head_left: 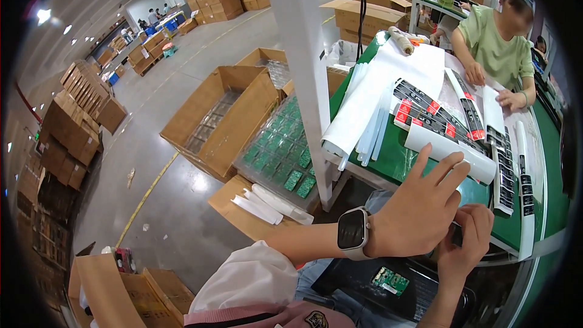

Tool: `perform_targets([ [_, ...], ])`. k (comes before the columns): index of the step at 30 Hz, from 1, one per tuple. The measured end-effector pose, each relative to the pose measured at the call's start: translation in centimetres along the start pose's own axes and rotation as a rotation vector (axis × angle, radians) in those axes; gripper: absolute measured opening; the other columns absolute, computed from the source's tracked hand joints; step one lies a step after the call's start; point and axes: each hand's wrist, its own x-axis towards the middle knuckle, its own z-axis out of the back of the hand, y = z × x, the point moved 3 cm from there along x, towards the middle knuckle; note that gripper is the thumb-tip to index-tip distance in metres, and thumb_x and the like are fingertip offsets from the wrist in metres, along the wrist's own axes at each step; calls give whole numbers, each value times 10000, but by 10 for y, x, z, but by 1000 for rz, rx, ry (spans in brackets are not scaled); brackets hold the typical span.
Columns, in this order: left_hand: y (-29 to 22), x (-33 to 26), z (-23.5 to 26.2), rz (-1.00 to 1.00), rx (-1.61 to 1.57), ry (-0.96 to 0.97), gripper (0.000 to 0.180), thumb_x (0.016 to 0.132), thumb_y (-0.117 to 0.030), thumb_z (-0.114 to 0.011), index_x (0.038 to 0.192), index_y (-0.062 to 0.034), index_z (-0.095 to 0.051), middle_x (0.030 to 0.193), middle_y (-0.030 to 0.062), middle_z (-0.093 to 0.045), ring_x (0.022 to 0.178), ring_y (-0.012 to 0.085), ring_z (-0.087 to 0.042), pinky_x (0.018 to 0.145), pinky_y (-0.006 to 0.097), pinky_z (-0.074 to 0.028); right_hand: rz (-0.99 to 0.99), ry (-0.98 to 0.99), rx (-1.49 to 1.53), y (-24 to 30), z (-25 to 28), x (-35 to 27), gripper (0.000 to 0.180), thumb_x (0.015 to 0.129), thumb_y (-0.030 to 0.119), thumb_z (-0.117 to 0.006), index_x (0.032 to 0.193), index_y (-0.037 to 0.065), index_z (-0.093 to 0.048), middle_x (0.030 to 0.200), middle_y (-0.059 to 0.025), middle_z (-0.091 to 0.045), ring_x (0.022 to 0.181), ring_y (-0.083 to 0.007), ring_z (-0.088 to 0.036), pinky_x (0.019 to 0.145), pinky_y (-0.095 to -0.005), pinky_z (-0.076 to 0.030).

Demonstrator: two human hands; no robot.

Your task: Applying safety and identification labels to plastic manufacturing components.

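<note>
My left hand [419, 206], a watch [353, 233] on its wrist, is raised at the table's near edge. Its outer fingers are spread, while the index finger bends down toward my right hand and the thumb is hidden. Close beside it, my right hand [469, 240] has its fingers curled in a pinch. Whatever lies between the two hands is hidden. Below them a green circuit board [390, 280] lies on a black tray [346, 282] over my lap. Just beyond my left fingers, a curled white label sheet [449, 153] rests on the green table [395, 161].
Black-and-red label strips [434, 109] and white sheets [401, 64] cover much of the table. A person in green [495, 48] works across it. A white post [303, 73] stands left of the table, beside clear trays of circuit boards [282, 140] and an open carton [218, 115].
</note>
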Motion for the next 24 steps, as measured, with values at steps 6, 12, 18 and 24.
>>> perform_targets([
  [6, -8, -15, -7, 66, 10, -79, 234, 742, -155, -656, 892, 19, -612, 1226, 207, -516, 1258, 345, -461, 1024, 585, -318, -61, 82, -89, -3, 14, -17, 181, 652, -29, -682, 747, 7, -532, 728, -97, -485, 725, -295, -506, 737, -399, -407],
  [12, -16, -86, -67, 246, -273, 349, 294, 716, -194, -730, 946, -34, -641, 1032, 146, -618, 1024, 328, -600, 893, 455, -455, -322, -17, 97, -25, 59, -64, 120, 676, -38, -673, 750, -6, -584, 736, -98, -527, 717, -269, -514, 675, -354, -413],
  [18, 72, -149, -136, 264, -260, 511, 490, 754, -472, -742, 919, -15, -679, 999, 143, -619, 963, 304, -593, 800, 397, -474, -596, -9, 161, -45, 84, -113, 136, 694, -24, -713, 811, -7, -646, 806, -98, -592, 739, -219, -594, 674, -283, -451],
  [24, 61, -156, -141, 237, -380, 877, 313, 884, -350, -635, 957, -47, -668, 952, 111, -618, 883, 335, -621, 777, 427, -503, -704, -13, 112, -42, 97, -140, 143, 719, -19, -716, 846, -15, -649, 825, -106, -624, 743, -219, -611, 686, -278, -463],
])
